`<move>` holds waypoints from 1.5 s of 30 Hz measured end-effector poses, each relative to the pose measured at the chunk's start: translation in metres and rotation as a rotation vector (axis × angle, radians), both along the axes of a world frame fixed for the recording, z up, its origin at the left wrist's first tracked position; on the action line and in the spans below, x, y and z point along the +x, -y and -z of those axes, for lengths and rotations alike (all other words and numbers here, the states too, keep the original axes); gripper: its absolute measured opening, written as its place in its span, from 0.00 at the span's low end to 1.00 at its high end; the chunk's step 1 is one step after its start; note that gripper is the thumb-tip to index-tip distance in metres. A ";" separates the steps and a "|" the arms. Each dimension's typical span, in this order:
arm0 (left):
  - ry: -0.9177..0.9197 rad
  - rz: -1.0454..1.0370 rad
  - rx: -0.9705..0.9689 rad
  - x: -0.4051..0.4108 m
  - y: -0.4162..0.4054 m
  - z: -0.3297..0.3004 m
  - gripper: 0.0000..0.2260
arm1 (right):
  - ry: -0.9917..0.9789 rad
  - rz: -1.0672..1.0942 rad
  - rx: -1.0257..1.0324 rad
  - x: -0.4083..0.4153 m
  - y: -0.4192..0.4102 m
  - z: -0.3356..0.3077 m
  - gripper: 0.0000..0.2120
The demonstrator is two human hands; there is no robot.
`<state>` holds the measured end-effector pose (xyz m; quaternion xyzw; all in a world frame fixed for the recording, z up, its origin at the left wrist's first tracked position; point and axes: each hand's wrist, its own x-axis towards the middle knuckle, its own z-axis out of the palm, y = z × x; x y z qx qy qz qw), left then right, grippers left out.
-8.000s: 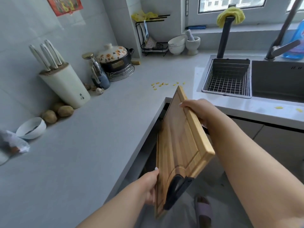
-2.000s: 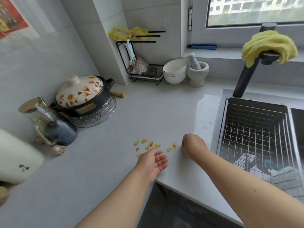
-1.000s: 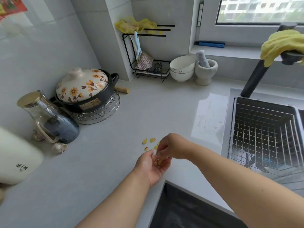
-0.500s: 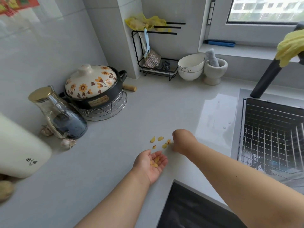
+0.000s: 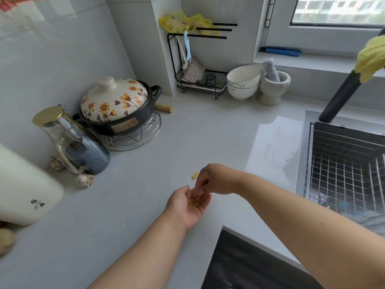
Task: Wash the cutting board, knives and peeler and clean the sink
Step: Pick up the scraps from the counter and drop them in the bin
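Grey stone makes up the big worktop [image 5: 129, 205] that fills most of the view. At three o'clock is the sink [image 5: 325, 124], with a wire basket [image 5: 343, 174] inside it. A black tap [image 5: 341, 94] stands at two o'clock with a yellow cloth [image 5: 370, 57] on top. At ten o'clock a flowery clay pot [image 5: 116, 105] sits on a wire stand, and a glass jar [image 5: 68, 142] with a gold lid leans beside it. At twelve o'clock are two stacked white bowls [image 5: 242, 82] and a stone mortar [image 5: 274, 86]. In the middle, the left hand [image 5: 187, 205] is palm up and cupped, with yellow scraps [image 5: 196, 201] lying in it. The right hand [image 5: 216, 180] pinches a scrap just above that palm. One more yellow scrap [image 5: 194, 174] lies on the worktop just beside the right hand.
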<state>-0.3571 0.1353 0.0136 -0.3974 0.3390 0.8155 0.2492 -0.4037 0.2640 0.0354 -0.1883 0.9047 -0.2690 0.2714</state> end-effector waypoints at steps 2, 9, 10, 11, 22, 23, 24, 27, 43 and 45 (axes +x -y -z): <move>0.003 -0.006 0.016 -0.001 0.001 -0.001 0.18 | 0.012 -0.014 0.015 0.001 0.004 0.003 0.09; 0.001 -0.031 0.082 -0.004 0.005 0.000 0.18 | -0.130 0.003 -0.014 0.000 0.001 0.013 0.05; 0.000 -0.034 0.088 -0.005 0.006 0.001 0.18 | -0.144 0.022 -0.033 0.000 0.001 0.015 0.05; 0.000 -0.038 0.092 -0.006 0.006 0.001 0.18 | -0.129 0.038 -0.050 -0.001 0.001 0.016 0.04; 0.021 -0.134 0.018 -0.012 0.015 0.011 0.18 | -0.134 0.379 0.208 -0.020 -0.022 0.045 0.17; 0.022 -0.135 0.015 -0.012 0.015 0.012 0.18 | -0.146 0.358 0.221 -0.017 -0.015 0.046 0.16; 0.023 -0.138 0.011 -0.012 0.016 0.012 0.18 | -0.158 0.338 0.237 -0.016 -0.009 0.046 0.15; 0.026 -0.145 -0.008 -0.012 0.017 0.014 0.18 | -0.170 0.249 0.329 -0.020 0.003 0.041 0.11; 0.006 -0.072 0.079 -0.015 0.012 0.003 0.20 | -0.024 0.153 -0.064 -0.029 0.011 -0.012 0.11; 0.004 -0.104 0.064 -0.016 0.014 0.006 0.19 | -0.121 0.269 -0.032 -0.042 -0.001 -0.004 0.09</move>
